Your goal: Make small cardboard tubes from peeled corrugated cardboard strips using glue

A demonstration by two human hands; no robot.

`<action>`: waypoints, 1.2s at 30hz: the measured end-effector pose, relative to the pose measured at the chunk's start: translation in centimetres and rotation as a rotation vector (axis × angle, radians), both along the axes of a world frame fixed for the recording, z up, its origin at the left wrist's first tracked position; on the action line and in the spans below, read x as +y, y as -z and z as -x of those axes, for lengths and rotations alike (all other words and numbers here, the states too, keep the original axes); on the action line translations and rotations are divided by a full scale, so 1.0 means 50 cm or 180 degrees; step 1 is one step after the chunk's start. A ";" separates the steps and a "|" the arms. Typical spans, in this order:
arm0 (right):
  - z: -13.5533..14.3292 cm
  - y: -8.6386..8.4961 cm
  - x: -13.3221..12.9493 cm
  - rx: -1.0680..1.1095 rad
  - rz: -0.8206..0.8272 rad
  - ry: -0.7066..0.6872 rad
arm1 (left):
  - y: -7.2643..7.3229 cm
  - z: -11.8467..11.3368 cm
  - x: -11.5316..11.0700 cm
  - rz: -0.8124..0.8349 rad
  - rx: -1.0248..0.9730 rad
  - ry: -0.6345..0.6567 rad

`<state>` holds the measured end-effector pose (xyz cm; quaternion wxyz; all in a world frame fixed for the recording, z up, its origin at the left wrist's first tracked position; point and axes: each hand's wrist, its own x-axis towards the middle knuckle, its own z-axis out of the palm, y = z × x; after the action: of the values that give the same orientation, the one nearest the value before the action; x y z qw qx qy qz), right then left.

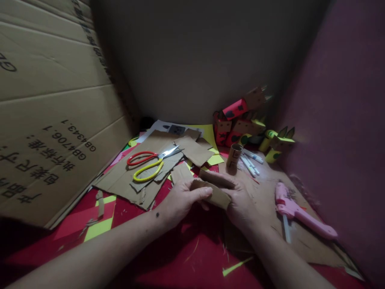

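Note:
Between both hands is a folded piece of cardboard (217,195), two flaps of it standing apart. My left hand (183,200) grips its left end, thumb lying along the near flap. Around the right end my right hand (240,202) is closed, with most of its fingers hidden behind the cardboard. Just beyond the hands stands a small cardboard tube (234,155) with dark marks on it. Scissors (153,162) with one red and one yellow handle lie partly open on flat cardboard sheets (120,182) to the left.
A pink glue gun (300,216) rests on a cardboard sheet at the right, near several white pens (251,162). Red and yellow decorated cardboard figures (237,124) stand at the back. A large carton (60,100) rises on the left, a pink wall (339,120) on the right.

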<state>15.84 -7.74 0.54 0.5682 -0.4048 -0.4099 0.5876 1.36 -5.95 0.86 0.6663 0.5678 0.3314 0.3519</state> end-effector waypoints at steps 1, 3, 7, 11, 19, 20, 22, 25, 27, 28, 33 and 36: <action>0.000 0.000 0.001 0.0017 -0.0003 -0.0028 | -0.001 0.000 -0.001 -0.0037 -0.0026 -0.0045; 0.000 0.003 0.003 0.0070 -0.0037 -0.0081 | -0.006 0.001 -0.003 -0.0203 0.0011 -0.0146; -0.001 0.006 0.003 0.0090 -0.0292 -0.0124 | -0.022 0.006 -0.002 -0.0778 0.0450 -0.0447; -0.002 0.002 -0.002 -0.0359 -0.0713 0.0004 | -0.039 0.014 0.009 -0.1145 0.0875 -0.0522; -0.006 0.008 -0.002 -0.1332 -0.1328 -0.0022 | -0.030 0.026 0.039 -0.0608 0.0969 -0.0003; -0.007 0.012 -0.001 -0.1459 -0.1395 -0.0125 | -0.023 0.028 0.043 -0.0502 0.0919 0.0053; -0.010 0.020 0.003 -0.1714 -0.1536 -0.0355 | -0.010 0.032 0.049 -0.0352 0.0894 0.0150; -0.013 0.030 0.006 -0.2031 -0.1678 -0.0556 | 0.001 0.036 0.052 -0.0191 0.0971 0.0212; -0.015 0.033 0.005 -0.2104 -0.1678 -0.0595 | 0.000 0.036 0.050 0.0002 0.0887 0.0236; -0.015 0.034 0.005 -0.2096 -0.1674 -0.0602 | -0.003 0.036 0.048 0.0115 0.0799 0.0277; -0.010 0.036 0.003 -0.1865 -0.1629 -0.0545 | -0.020 0.037 0.047 0.0730 0.0655 0.0256; -0.008 0.035 0.005 -0.1733 -0.1653 -0.0572 | -0.022 0.042 0.053 0.0827 0.0513 0.0325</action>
<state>16.26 -7.50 -1.24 0.4684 -0.3511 -0.7148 0.3826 -0.72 -3.28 1.94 0.7224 0.5193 0.3971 0.2251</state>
